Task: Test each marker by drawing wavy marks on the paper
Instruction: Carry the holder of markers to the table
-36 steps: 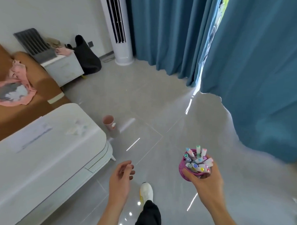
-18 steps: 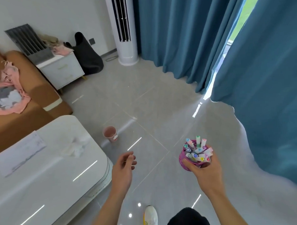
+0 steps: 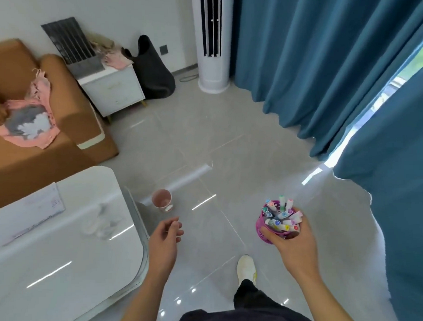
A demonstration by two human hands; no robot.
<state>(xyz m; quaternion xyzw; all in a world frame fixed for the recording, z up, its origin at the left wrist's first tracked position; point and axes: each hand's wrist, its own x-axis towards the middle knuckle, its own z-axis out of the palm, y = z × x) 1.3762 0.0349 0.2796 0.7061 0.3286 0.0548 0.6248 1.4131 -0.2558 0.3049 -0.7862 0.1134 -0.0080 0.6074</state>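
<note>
My right hand [image 3: 293,247] grips a pink mesh cup [image 3: 265,227] from below, above the floor at the right. Several capped markers [image 3: 282,215] stand in the cup, their coloured ends up. My left hand [image 3: 164,242] hangs empty with loosely curled, parted fingers, just right of the white table [image 3: 64,259]. A sheet of paper [image 3: 31,212] with faint marks lies on the table's far left part, well away from both hands.
A crumpled tissue [image 3: 100,222] lies on the table. A pink paper cup [image 3: 162,201] stands on the tiled floor by the table's corner. A brown sofa [image 3: 66,132], a white cabinet [image 3: 113,90], a tower fan [image 3: 211,39] and blue curtains [image 3: 322,58] ring the room.
The view has swung left and the table has come closer on the left. Both hands have kept their poses, and the right one still holds the cup of markers.
</note>
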